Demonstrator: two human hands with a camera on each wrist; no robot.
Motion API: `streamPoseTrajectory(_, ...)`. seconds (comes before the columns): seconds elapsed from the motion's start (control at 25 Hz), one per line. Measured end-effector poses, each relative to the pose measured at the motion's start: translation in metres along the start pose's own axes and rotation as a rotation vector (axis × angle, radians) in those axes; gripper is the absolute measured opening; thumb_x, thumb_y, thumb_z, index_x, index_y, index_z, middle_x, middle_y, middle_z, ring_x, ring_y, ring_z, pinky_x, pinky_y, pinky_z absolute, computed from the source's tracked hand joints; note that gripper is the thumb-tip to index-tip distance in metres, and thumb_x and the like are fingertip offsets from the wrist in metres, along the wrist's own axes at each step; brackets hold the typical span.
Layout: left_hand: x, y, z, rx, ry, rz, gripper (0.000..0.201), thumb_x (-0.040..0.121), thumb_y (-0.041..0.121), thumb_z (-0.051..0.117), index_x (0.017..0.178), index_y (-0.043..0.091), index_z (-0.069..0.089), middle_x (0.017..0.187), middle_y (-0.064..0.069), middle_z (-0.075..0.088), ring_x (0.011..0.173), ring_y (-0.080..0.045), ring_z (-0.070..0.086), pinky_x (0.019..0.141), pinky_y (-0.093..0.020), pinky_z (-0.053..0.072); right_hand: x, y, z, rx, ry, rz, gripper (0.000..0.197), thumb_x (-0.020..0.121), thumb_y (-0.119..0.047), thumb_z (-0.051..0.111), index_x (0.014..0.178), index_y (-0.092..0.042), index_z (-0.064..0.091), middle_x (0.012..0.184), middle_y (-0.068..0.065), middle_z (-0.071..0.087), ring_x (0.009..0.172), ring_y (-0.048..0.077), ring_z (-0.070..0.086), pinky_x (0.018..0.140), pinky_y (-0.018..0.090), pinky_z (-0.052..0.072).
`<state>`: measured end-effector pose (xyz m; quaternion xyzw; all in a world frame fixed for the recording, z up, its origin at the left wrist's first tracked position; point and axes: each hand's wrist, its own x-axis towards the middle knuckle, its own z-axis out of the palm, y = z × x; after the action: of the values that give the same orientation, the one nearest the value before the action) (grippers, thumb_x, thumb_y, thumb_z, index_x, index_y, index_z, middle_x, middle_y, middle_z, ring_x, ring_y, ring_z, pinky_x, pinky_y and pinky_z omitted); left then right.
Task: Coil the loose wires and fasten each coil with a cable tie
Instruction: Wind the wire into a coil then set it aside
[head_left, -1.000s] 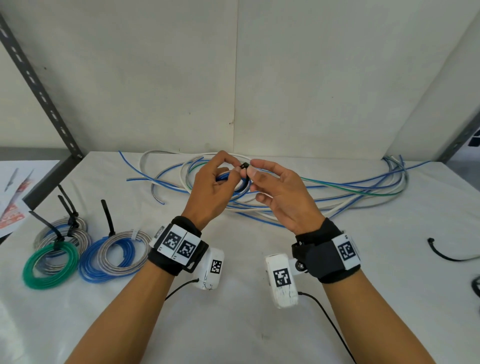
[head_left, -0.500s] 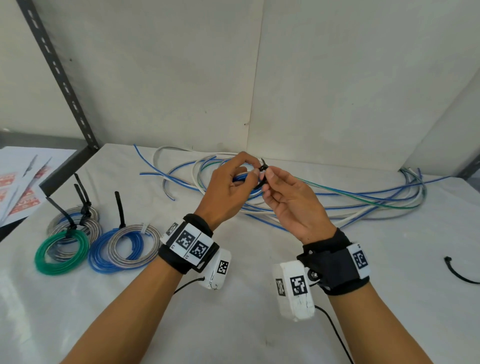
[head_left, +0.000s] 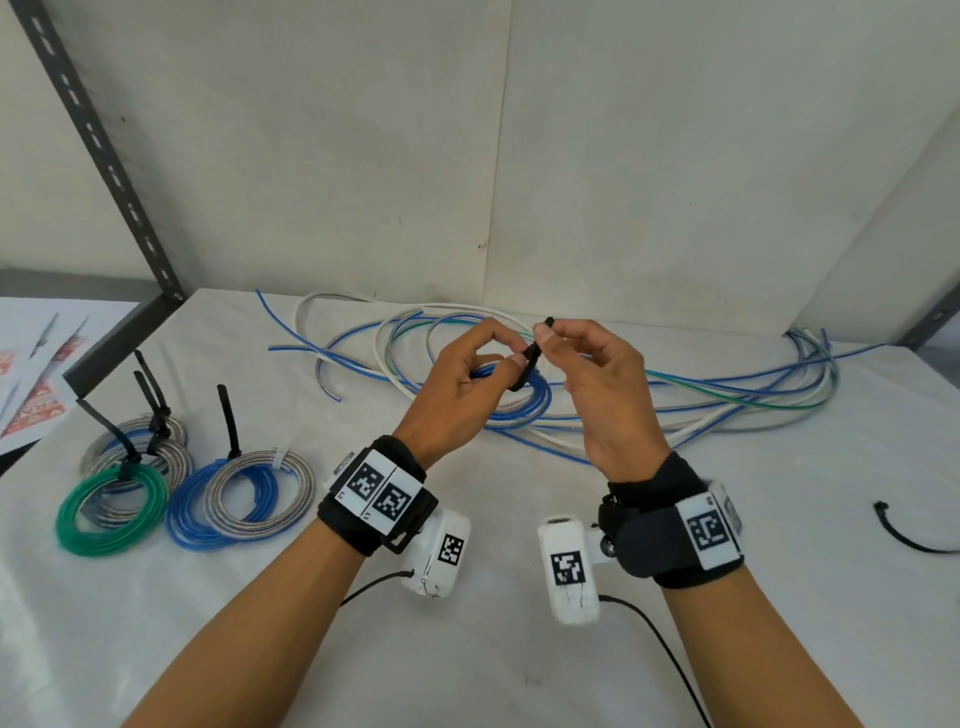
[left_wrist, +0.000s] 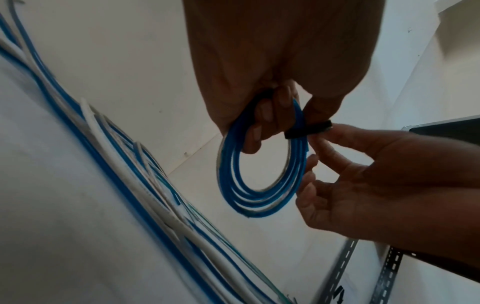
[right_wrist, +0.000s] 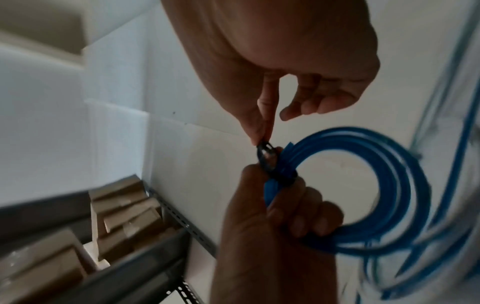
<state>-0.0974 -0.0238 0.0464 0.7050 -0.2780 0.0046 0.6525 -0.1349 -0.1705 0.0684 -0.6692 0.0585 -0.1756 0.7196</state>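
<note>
My left hand (head_left: 470, 376) grips a small blue wire coil (head_left: 519, 400) above the table, fingers curled through its ring (left_wrist: 259, 174). A black cable tie (head_left: 531, 358) wraps the coil's top (left_wrist: 306, 130). My right hand (head_left: 587, 358) pinches the tie's end between thumb and forefinger (right_wrist: 263, 133), close against the left thumb. In the right wrist view the blue coil (right_wrist: 389, 185) hangs from the left fist, with the cable tie (right_wrist: 270, 162) looped round it. Loose blue, white and green wires (head_left: 727, 400) sprawl on the table behind both hands.
Tied coils lie at the left: a green coil (head_left: 111, 512), grey coils (head_left: 135, 441) and a blue-grey pair (head_left: 244, 493), their tie tails standing up. A spare black cable tie (head_left: 909, 535) lies at the right edge. A metal shelf post (head_left: 104, 156) rises at the left.
Both hands have lifted the blue coil slightly. The right hand has drawn the tie's end up and to the right, away from the left thumb.
</note>
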Motion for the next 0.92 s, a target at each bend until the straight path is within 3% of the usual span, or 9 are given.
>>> streamPoseTrajectory(0.04, -0.001, 0.001, 0.003, -0.012, -0.020, -0.028, 0.007, 0.102, 0.009, 0.054, 0.099, 0.003, 0.056, 0.066, 0.009, 0.063, 0.061, -0.012, 0.048, 0.060, -0.024, 0.038, 0.003, 0.000, -0.002, 0.016, 0.042, -0.021, 0.002, 0.094, -0.018, 0.071, 0.096, -0.017, 0.071, 0.090, -0.005, 0.072, 0.086, 0.007, 0.065, 0.075, 0.022, 0.050)
streamPoseTrajectory(0.2, -0.007, 0.004, 0.021, -0.100, -0.136, -0.120, 0.015, 0.104, 0.008, 0.051, 0.094, -0.003, 0.050, 0.062, 0.010, 0.061, 0.057, -0.020, 0.026, 0.054, -0.030, 0.026, 0.010, -0.002, -0.017, 0.185, 0.132, -0.002, 0.009, 0.100, -0.010, 0.062, 0.108, -0.005, 0.063, 0.093, 0.009, 0.074, 0.085, 0.023, 0.075, 0.073, 0.033, 0.060)
streamPoseTrajectory(0.32, -0.007, 0.004, 0.025, -0.113, -0.143, -0.164, 0.016, 0.104, 0.007, 0.049, 0.091, -0.002, 0.051, 0.056, 0.011, 0.055, 0.054, -0.014, 0.026, 0.053, -0.028, 0.027, 0.009, -0.001, -0.020, 0.176, 0.115, 0.016, 0.013, 0.100, -0.011, 0.061, 0.110, -0.003, 0.062, 0.088, 0.008, 0.075, 0.077, 0.024, 0.076, 0.067, 0.032, 0.060)
streamPoseTrajectory(0.4, -0.007, 0.005, 0.025, -0.120, -0.107, -0.170, 0.025, 0.105, 0.017, 0.052, 0.084, 0.004, 0.053, 0.056, 0.011, 0.049, 0.054, -0.014, 0.026, 0.053, -0.030, 0.025, 0.009, 0.000, -0.019, 0.153, 0.097, 0.019, 0.012, 0.100, -0.012, 0.062, 0.110, -0.004, 0.063, 0.087, 0.007, 0.075, 0.077, 0.024, 0.076, 0.067, 0.033, 0.060)
streamPoseTrajectory(0.48, -0.009, 0.005, 0.027, -0.109, -0.062, -0.151, 0.032, 0.102, 0.027, 0.057, 0.076, 0.009, 0.054, 0.060, 0.010, 0.055, 0.051, -0.014, 0.028, 0.050, -0.026, 0.026, 0.009, -0.001, -0.019, 0.128, 0.082, 0.010, 0.011, 0.100, -0.012, 0.062, 0.108, -0.004, 0.064, 0.087, 0.007, 0.076, 0.076, 0.024, 0.076, 0.067, 0.034, 0.060)
streamPoseTrajectory(0.6, -0.010, 0.003, 0.031, -0.128, -0.060, -0.181, 0.030, 0.100, 0.025, 0.062, 0.073, 0.013, 0.054, 0.060, 0.009, 0.058, 0.048, -0.013, 0.028, 0.048, -0.023, 0.028, 0.010, -0.002, -0.021, 0.155, 0.074, -0.010, 0.009, 0.100, -0.009, 0.062, 0.106, -0.003, 0.064, 0.085, 0.008, 0.075, 0.076, 0.025, 0.076, 0.064, 0.030, 0.058)
streamPoseTrajectory(0.92, -0.010, 0.007, 0.031, -0.192, -0.067, -0.239, 0.031, 0.099, 0.018, 0.063, 0.074, 0.009, 0.047, 0.052, 0.010, 0.053, 0.051, -0.015, 0.021, 0.051, -0.032, 0.021, 0.007, -0.010, -0.020, 0.196, 0.075, -0.121, 0.005, 0.099, -0.004, 0.060, 0.100, -0.005, 0.065, 0.080, 0.007, 0.074, 0.073, 0.023, 0.074, 0.068, 0.030, 0.058)
